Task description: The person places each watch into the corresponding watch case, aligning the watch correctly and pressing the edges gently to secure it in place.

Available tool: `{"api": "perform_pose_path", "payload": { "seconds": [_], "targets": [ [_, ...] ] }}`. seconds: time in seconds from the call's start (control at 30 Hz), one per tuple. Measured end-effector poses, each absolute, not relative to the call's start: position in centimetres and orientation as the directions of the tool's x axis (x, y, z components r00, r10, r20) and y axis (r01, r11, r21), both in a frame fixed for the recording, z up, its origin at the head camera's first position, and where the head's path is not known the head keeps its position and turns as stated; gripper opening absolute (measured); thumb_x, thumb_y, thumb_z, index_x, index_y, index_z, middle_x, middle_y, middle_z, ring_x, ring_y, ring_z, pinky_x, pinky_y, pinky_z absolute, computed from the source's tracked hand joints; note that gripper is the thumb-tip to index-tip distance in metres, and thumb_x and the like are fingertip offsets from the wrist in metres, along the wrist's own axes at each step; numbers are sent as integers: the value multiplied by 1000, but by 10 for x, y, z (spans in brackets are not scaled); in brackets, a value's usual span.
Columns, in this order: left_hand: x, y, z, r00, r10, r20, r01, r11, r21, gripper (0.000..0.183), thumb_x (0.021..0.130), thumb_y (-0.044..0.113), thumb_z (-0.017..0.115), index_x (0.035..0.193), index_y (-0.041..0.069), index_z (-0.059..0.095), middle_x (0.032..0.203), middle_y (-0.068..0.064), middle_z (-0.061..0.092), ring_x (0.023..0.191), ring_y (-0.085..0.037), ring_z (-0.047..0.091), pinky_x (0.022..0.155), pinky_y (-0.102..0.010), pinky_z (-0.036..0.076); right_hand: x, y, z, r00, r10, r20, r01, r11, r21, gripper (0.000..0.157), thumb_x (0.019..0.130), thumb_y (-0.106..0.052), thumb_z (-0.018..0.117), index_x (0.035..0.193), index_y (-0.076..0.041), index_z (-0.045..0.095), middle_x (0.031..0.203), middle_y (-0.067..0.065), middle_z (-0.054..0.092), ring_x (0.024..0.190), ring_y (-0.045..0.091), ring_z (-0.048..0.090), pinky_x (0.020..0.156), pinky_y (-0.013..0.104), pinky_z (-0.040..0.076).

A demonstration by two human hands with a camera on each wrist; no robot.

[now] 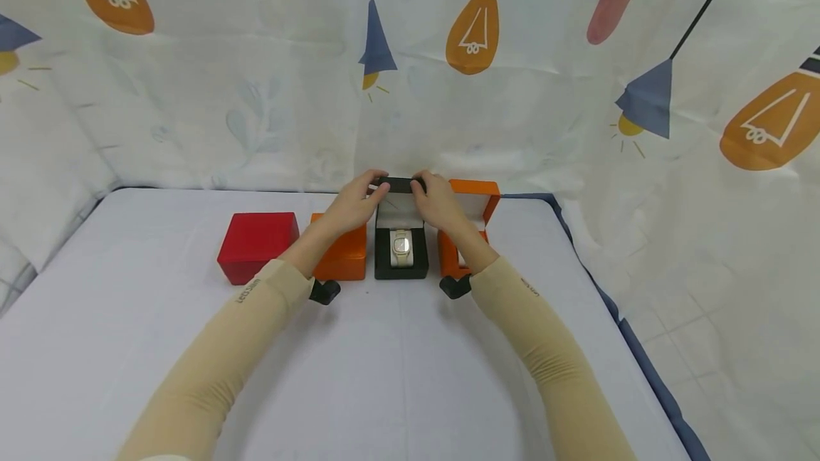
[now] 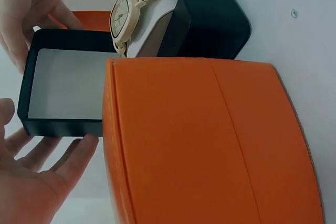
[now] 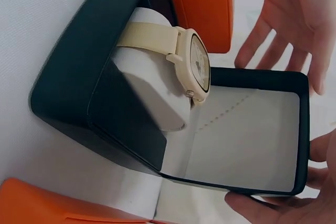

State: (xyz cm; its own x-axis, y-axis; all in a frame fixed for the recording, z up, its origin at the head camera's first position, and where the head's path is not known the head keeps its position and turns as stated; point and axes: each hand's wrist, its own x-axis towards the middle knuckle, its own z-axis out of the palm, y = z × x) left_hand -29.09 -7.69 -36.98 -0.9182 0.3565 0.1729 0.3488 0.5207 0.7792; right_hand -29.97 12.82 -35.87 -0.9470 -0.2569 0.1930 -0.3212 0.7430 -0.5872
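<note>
A dark green watch box [image 1: 381, 255] stands with its lid raised, white inside. In it, a cream-coloured wristwatch [image 3: 199, 66] is wrapped round a pale cushion [image 3: 155, 90]. My left hand [image 2: 31, 184] has its fingers extended and spread, their tips touching one side of the lid [image 2: 68, 85]. At the opposite side, my right hand [image 3: 294, 205] holds the lid's corner, thumb along the side and fingers at the upper edge. In the head view both hands [image 1: 355, 201] are at the lid's top, partly covering it.
Left of the green box sits a closed orange box [image 1: 346, 262], and farther left a closed red box [image 1: 259, 240]. On the right an orange box [image 1: 490, 191] has its lid up, partly behind my right forearm. A patterned curtain [image 1: 410, 119] hangs behind the white table [image 1: 384, 375].
</note>
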Motion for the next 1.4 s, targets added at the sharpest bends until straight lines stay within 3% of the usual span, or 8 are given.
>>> {"api": "perform_pose_path", "payload": {
  "seconds": [0.4,0.63,1.03,1.4],
  "targets": [
    [-289,-76,-363,-926,355,126,307,515,800,48,110,29,50,152,6,43,146,-20,50,129,-38,52,105,-53,46,-294,130,-358,-948,-260,182,-316,733,-602,41,111,-27,45,141,0,55,135,19,60,118,30,57,102,45,49],
    [-288,-80,-361,-908,402,118,331,513,792,51,110,26,52,156,6,42,153,-19,44,132,-40,51,105,-53,47,-291,134,-365,-938,-278,207,-346,729,-590,41,111,-30,46,141,-2,54,133,19,59,118,31,56,102,47,48],
    [-279,-79,-360,-909,409,85,304,510,805,45,109,26,55,150,10,48,151,-16,48,136,-40,48,108,-54,45,-280,138,-371,-921,-292,257,-389,698,-601,38,111,-28,48,138,-3,55,123,17,57,103,28,55,90,43,50],
    [-273,-80,-361,-893,436,108,342,506,792,43,107,23,58,147,8,49,149,-15,50,137,-40,47,109,-55,44,-270,141,-374,-903,-307,299,-428,688,-586,37,109,-26,52,136,-1,57,133,18,58,118,31,57,104,44,47]
  ]
}}
